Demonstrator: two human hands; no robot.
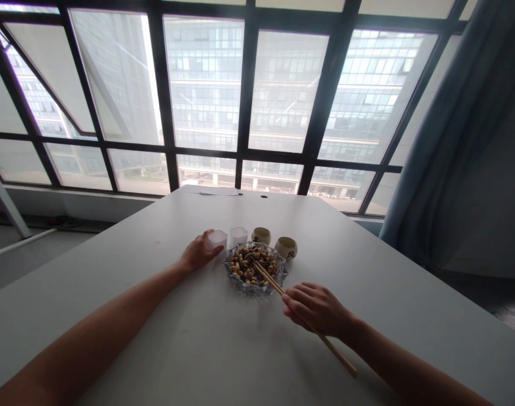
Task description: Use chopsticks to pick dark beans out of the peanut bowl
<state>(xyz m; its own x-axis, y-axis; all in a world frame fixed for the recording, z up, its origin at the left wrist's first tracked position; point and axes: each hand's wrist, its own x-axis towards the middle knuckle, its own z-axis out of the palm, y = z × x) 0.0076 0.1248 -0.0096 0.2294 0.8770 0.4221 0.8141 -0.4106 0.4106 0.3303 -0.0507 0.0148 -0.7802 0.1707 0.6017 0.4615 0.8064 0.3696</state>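
A glass bowl (257,290) stands on the table, filled with mixed nuts (245,265) and some dark seeds. My right hand (314,307) is closed around a pair of wooden chopsticks (271,280), whose tips reach in among the nuts. It cannot be seen whether the tips pinch anything. Left of the bowl, my left hand (198,251) grips a small translucent cup (217,240), thumb in front and fingers behind. A second translucent cup (239,235) is just behind the bowl. Two small cream cups with dark characters, one behind (261,235) and one right (287,248), are beside it.
The white table (190,349) extends toward large windows (283,96). White paper (211,190) lies at its far edge, near two dark round spots. A blue-grey curtain (443,141) hangs on the right. At the far left is a white table leg (8,203).
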